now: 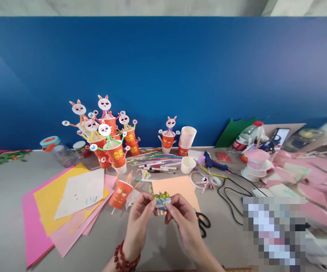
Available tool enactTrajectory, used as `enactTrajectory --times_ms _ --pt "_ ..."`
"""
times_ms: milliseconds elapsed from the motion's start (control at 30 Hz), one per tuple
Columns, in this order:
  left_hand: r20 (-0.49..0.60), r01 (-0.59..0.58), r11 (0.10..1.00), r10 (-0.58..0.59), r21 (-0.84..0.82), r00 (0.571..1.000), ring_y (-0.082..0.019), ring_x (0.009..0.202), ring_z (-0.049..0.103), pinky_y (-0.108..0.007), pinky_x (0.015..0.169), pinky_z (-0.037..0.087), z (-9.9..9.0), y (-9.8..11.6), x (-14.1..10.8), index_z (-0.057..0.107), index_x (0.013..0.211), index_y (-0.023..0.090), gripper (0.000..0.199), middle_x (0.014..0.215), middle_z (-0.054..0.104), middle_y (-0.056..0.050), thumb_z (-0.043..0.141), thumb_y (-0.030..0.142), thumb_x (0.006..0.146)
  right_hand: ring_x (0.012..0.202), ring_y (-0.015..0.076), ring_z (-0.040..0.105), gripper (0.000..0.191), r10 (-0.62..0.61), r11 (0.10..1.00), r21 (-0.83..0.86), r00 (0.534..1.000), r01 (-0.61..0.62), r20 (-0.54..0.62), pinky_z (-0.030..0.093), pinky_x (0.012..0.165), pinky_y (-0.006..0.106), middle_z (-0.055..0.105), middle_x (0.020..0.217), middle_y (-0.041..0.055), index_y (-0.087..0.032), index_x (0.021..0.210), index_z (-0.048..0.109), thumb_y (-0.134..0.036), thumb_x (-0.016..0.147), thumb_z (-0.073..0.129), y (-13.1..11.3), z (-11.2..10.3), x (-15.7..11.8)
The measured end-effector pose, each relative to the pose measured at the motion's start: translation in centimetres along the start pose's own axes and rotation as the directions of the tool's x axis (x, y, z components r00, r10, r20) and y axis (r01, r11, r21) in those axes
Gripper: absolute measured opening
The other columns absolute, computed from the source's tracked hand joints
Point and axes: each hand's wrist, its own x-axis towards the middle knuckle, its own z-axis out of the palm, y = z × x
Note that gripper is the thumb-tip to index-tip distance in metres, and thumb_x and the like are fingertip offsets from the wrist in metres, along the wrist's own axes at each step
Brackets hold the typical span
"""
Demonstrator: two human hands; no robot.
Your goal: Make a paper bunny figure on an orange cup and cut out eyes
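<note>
Between both hands, above the grey table, is a small printed paper piece (162, 201) in green, yellow and blue. My left hand (142, 213) pinches its left edge, with a red bead bracelet at the wrist. The right edge is between the thumb and fingers of my right hand (182, 217). Behind the hands lies a sheet of orange paper (174, 185). Black-handled scissors (203, 224) rest just right of my right hand, their blades hidden. A red cup (120, 194) with pipe cleaners leans to the left of the hands.
Rabbit-faced cups (116, 155) stand at the back left, above stacked coloured sheets (47, 204). Pens (157, 168), a white cup (188, 164) and a blue glue gun (214, 162) lie behind the hands. A black cable (228, 204) and pink paper pieces (310, 192) are on the right.
</note>
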Motion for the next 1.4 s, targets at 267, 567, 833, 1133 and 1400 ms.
enactTrajectory --times_ms 267,567,833,1133,1400 --pt "0.197 0.251 0.899 -0.19 -0.359 0.962 -0.008 0.059 0.047 -0.021 0.061 0.042 0.9 0.0 0.7 0.06 0.078 0.016 0.02 0.067 0.053 0.002 0.074 0.03 0.083 0.069 0.0157 0.056 0.024 -0.17 0.985 -0.001 0.983 0.171 0.065 0.047 0.064 0.027 0.06 0.084 0.0036 -0.02 0.088 0.065 -0.04 0.095 0.055 0.0 -0.8 0.1" --pt "0.44 0.593 0.342 -0.43 -0.729 0.788 0.001 0.05 0.044 -0.01 0.053 0.041 1.3 -1.1 -0.2 0.061 0.082 0.01 0.027 0.064 0.044 0.008 0.084 0.008 0.068 0.09 0.021 0.062 0.016 -0.032 0.999 -0.033 0.988 0.038 0.15 0.051 0.081 0.031 0.062 0.102 0.0058 -0.022 0.094 0.065 -0.035 0.085 0.069 -1.3 -0.3 1.2" --pt "0.397 0.544 0.219 -0.477 -0.81 0.784 0.001 0.046 0.048 -0.01 0.049 0.042 1.8 -1.5 -0.4 0.054 0.066 0.012 0.028 0.059 0.049 0.008 0.077 -0.004 0.066 0.097 0.0225 0.061 0.016 -0.018 0.999 -0.045 0.989 0.025 0.148 0.053 0.081 0.031 0.059 0.101 0.0062 -0.021 0.083 0.067 -0.035 0.081 0.073 -1.1 0.1 1.1" --pt "0.374 0.586 0.465 -0.471 -0.664 0.799 -0.005 0.055 0.052 -0.017 0.056 0.045 0.8 -2.6 0.3 0.064 0.079 0.009 0.02 0.069 0.06 0.0 0.081 0.014 0.071 0.063 0.0118 0.055 0.026 0.105 0.994 0.029 0.985 -0.11 0.138 0.051 0.055 0.024 0.055 0.085 0.0007 -0.02 0.075 0.056 -0.039 0.081 0.072 -1.2 -0.2 2.0" --pt "0.259 0.332 0.859 -0.244 -0.389 0.934 -0.013 0.066 0.056 -0.025 0.063 0.045 -1.3 -1.0 2.1 0.064 0.085 0.016 0.025 0.076 0.063 -0.003 0.07 0.04 0.084 0.078 0.0177 0.056 0.025 -0.065 0.958 -0.27 0.991 0.095 0.117 0.046 0.07 0.029 0.058 0.08 0.0024 -0.019 0.071 0.056 -0.038 0.082 0.068 -1.2 -2.7 4.0"
